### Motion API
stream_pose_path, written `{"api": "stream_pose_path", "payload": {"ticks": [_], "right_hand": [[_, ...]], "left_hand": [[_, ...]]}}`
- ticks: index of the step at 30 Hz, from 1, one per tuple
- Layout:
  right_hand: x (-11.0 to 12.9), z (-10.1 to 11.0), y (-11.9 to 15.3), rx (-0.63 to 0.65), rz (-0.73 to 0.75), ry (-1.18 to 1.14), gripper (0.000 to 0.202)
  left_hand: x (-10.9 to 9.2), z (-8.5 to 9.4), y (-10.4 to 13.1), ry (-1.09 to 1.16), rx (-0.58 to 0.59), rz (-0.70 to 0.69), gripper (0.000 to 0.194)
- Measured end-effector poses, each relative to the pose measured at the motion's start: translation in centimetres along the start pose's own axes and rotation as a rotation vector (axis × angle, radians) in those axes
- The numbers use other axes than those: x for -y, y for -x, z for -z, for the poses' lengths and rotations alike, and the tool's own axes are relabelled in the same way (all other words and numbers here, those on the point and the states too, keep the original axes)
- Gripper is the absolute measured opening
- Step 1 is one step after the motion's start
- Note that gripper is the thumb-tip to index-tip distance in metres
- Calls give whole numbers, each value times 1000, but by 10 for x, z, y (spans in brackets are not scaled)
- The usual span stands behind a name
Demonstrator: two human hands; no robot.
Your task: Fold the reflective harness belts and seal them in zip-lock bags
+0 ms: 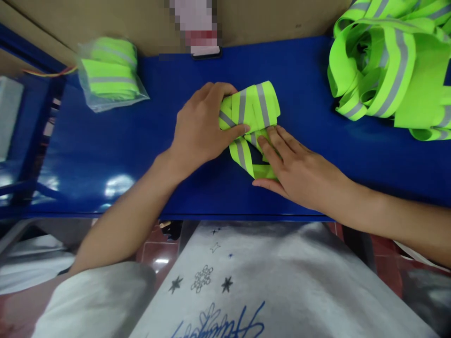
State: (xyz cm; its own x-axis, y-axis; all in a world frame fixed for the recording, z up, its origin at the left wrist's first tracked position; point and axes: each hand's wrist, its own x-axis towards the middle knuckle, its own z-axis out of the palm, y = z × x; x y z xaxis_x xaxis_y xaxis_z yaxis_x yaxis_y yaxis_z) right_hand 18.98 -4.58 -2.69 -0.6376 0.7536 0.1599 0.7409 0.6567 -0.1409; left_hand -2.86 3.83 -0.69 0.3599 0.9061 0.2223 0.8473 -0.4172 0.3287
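A neon yellow-green reflective strap [260, 104] with grey stripes lies folded into a bundle on the blue table [211, 197], in front of my body. My left hand [202, 122] grips the bundle's left side, thumb on top and fingers curled behind it. Below the bundle, a loose loop of the strap hangs toward the table's front edge. My right hand [299, 164] lies over this lower part, its fingers stretched out and pressing on the strap and its thumb apart near the loop's end. Part of the strap is hidden under both hands.
At the back left lies a clear plastic bag [112, 75] with folded neon straps inside. A large loose pile of neon reflective straps [391, 70] fills the back right. A dark-edged phone-like object [206, 52], partly blurred out, leans against the cardboard wall [268, 23].
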Motion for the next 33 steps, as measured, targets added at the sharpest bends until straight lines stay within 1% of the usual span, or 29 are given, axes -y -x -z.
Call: {"api": "stream_pose_path", "payload": {"ticks": [4,5,7,9,11,12,13,15,16,17,18,20,21,23,24,25,26,27,28,29,31,33], "right_hand": [[-1,14,2,10,17,69,70],[-3,20,1,19,20,75,65],[-12,36,-1,20,2,85,60],[-23,50,-4,-70,-74,99,63],[-34,57,-8,-202,-147,61,56],[-39,57,-11,-238,-156,22,51],[-44,54,-13,-225,-135,-33,52],[-53,43,-17,-91,-54,-140,58],[-56,37,-18,-17,-22,-175,58],[-59,31,-19,40,-5,-202,55],[-61,26,-19,69,1,-219,53],[-62,20,-19,61,-18,-206,54],[-61,19,-18,58,-31,-188,55],[-59,21,-19,53,-37,-162,58],[-58,22,-19,54,-35,-161,59],[-57,24,-20,57,-30,-169,58],[-57,25,-20,56,-24,-185,57],[-57,26,-21,55,-21,-204,54],[-57,27,-22,54,-22,-220,52],[-57,28,-23,55,-27,-232,50],[-57,28,-23,49,-29,-244,49],[-56,29,-23,53,-42,-240,49]], "left_hand": [[-16,-1,10,-64,-86,-100,44],[-18,-2,12,-60,-92,-139,39],[-20,-7,15,-37,-66,-209,28],[-19,-12,17,-35,-24,-262,26],[-17,-17,18,-43,5,-313,30],[-16,-19,19,-46,19,-346,33],[-16,-19,20,-42,31,-385,33],[-15,-16,23,-3,48,-467,30],[-15,-13,23,33,67,-505,29],[-15,-8,24,81,102,-542,27],[-15,-4,24,136,145,-568,25],[-15,5,23,226,203,-562,19],[-15,8,22,245,197,-552,18],[-13,11,19,207,109,-489,16],[-10,10,17,164,59,-440,27],[-7,9,15,123,35,-385,46],[-3,8,13,100,41,-326,67],[1,6,11,98,68,-271,81],[5,4,9,116,114,-232,86],[8,3,8,146,167,-217,83],[10,1,7,193,244,-212,68],[7,2,10,209,258,-217,66]]}}
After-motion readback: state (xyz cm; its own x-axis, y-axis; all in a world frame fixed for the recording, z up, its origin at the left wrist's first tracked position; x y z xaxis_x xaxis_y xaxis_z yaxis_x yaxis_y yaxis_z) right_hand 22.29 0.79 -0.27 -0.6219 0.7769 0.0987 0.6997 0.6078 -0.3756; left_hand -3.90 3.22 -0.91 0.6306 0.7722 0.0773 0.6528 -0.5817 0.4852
